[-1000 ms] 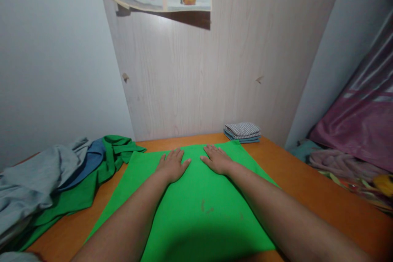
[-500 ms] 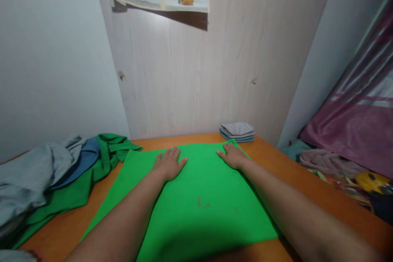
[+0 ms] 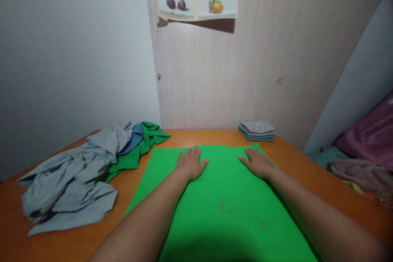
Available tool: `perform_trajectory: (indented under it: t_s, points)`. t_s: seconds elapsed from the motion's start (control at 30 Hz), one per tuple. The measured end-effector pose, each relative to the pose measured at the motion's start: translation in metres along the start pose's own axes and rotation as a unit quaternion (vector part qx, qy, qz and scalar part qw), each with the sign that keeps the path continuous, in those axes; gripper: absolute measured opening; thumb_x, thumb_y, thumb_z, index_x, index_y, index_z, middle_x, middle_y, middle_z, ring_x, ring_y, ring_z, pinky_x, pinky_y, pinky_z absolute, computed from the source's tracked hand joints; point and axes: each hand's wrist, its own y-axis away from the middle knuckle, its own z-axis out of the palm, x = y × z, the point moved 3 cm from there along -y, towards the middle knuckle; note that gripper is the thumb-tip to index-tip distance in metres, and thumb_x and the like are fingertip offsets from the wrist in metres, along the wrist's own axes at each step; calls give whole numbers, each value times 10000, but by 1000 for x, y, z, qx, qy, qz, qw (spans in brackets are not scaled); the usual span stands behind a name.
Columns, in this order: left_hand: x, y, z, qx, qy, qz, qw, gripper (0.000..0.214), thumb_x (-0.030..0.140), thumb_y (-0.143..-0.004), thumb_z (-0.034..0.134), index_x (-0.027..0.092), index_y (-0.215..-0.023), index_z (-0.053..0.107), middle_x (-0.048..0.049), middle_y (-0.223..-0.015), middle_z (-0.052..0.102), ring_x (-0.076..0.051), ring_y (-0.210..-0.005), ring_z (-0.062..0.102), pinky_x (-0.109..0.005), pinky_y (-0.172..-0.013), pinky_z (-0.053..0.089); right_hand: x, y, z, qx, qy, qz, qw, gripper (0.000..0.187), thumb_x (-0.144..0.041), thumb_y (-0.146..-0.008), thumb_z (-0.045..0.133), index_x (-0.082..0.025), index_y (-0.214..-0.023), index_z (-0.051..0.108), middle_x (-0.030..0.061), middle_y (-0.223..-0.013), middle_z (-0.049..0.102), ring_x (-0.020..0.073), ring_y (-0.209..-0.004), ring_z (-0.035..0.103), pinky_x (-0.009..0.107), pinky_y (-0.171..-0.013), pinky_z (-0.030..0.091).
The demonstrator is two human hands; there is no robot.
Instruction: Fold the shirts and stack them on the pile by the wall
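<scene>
A bright green cloth (image 3: 221, 184) lies spread out flat before me, with a few brownish marks on it. My left hand (image 3: 190, 164) rests palm down on its far part, left of the middle, fingers apart. Close to the cloth's far right corner, my right hand (image 3: 257, 163) also lies flat with fingers spread. Neither hand grips anything. The near edge of the cloth runs out of view at the bottom.
An orange table (image 3: 211, 136) carries the cloth, against a pale wall. Crumpled grey (image 3: 76, 180), blue and green garments lie at left. A folded striped and blue stack (image 3: 257, 131) sits at the back right. Fabrics (image 3: 365, 172) lie beyond the table's right edge.
The camera view has turned left, so everything appears shifted to the right and more of the grey garment shows. Both hands stay flat on the green cloth in nearly the same spots.
</scene>
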Motion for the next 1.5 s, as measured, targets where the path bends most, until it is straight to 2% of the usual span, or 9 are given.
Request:
perform_trajectory:
  t_s: [0.23, 0.33, 0.43, 0.7, 0.83, 0.97, 1.13, 1.27, 1.5]
  points:
    - [5, 36, -5, 4, 0, 0, 1000, 877, 749, -945, 138, 209, -1626, 258, -77, -1709, 130, -325, -1577, 133, -599, -1251, 138, -9, 35, -13, -12, 5, 1, 1000, 877, -696, -980, 273, -71, -1593, 330, 172, -1669, 270, 336, -1555, 201, 526, -1240, 187]
    - [3, 48, -11, 12, -2, -12, 1000, 894, 739, -951, 151, 164, -1630, 236, -124, -1705, 124, -356, -1573, 125, -618, -1234, 167, -30, 51, -30, -5, 11, 7, 1000, 860, -674, -993, 263, -61, -1592, 328, 173, -1671, 260, 344, -1564, 159, 530, -1245, 160]
    - [-4, 66, -15, 26, -15, -8, 1000, 904, 752, -946, 142, 167, -1624, 257, -115, -1705, 137, -351, -1575, 120, -633, -1230, 156, -57, 73, -38, -7, -15, -44, 999, 868, -683, -995, 225, -70, -1606, 295, 155, -1683, 229, 320, -1571, 138, 501, -1250, 166]
    - [-28, 100, -12, 13, -41, -38, 998, 902, 765, -941, 141, 183, -1608, 320, -102, -1691, 210, -328, -1571, 169, -610, -1236, 162, -77, 108, -21, -53, -36, -79, 995, 874, -748, -973, 201, -177, -1633, 250, 81, -1707, 167, 295, -1579, 107, 519, -1258, 84]
    - [-29, 96, -13, 11, -40, -47, 998, 869, 755, -945, 181, 204, -1599, 339, -107, -1690, 226, -334, -1567, 187, -616, -1230, 176, -75, 106, -23, -62, -35, -73, 995, 868, -743, -974, 239, -184, -1639, 231, 84, -1710, 149, 294, -1581, 88, 504, -1259, 62]
    - [-20, 85, -18, 49, -43, -27, 997, 741, 667, -980, 272, 176, -1491, 488, -177, -1626, 383, -384, -1516, 309, -638, -1187, 255, -81, 101, -32, -77, -44, -69, 994, 850, -701, -985, 294, -143, -1625, 269, 123, -1701, 173, 322, -1575, 117, 519, -1252, 99]
    - [12, 59, -22, 99, -45, 38, 993, 524, 423, -1043, 257, 165, -1379, 565, -151, -1545, 505, -279, -1474, 395, -448, -1236, 241, -112, 77, -46, -30, -72, -75, 994, 796, -604, -1031, 242, -53, -1604, 277, 176, -1679, 233, 283, -1566, 177, 409, -1252, 149]
    - [30, 34, -16, 107, -49, 48, 992, 555, 401, -1055, 213, 142, -1437, 519, -152, -1600, 435, -257, -1505, 347, -410, -1243, 223, -139, 53, -40, -9, -81, -63, 995, 734, -509, -1055, 207, -15, -1593, 280, 197, -1678, 219, 280, -1562, 193, 385, -1248, 154]
    - [21, 17, 5, 60, -44, -10, 997, 844, 633, -998, 158, 40, -1570, 335, -238, -1666, 226, -346, -1563, 188, -538, -1234, 219, -142, 42, -11, -28, -78, -32, 996, 844, -590, -1032, 228, 25, -1609, 184, 240, -1688, 83, 333, -1578, 37, 468, -1258, 80]
